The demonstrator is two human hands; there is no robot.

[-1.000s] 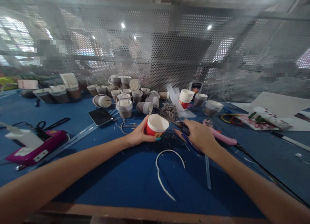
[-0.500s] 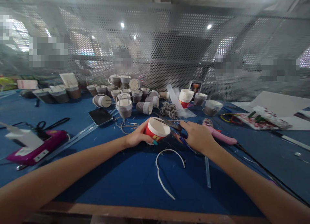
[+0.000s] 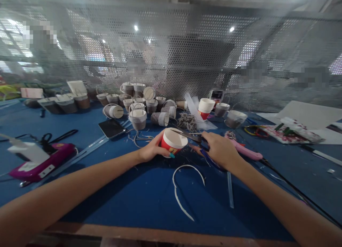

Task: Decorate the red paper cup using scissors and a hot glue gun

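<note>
My left hand [image 3: 153, 150] is wrapped round a red paper cup [image 3: 172, 142] with a white inside, tilted with its mouth toward me. My right hand [image 3: 220, 150] grips a pair of scissors [image 3: 192, 137] whose blades reach across the cup's rim. A curved white paper strip [image 3: 184, 184] lies on the blue table [image 3: 133, 200] just in front of both hands.
Behind the hands stand several small paper-cup buckets [image 3: 139, 117], a stack of red-and-white cups [image 3: 205, 108], a phone [image 3: 110, 128] and a pile of twine [image 3: 187, 121]. A pink glue gun [image 3: 242, 149] lies right, a magenta one [image 3: 40, 163] left. A perforated screen closes the back.
The scissors have come up from the table to the cup's rim, and the blades now lie across its mouth. The cup has tilted slightly in my left hand.
</note>
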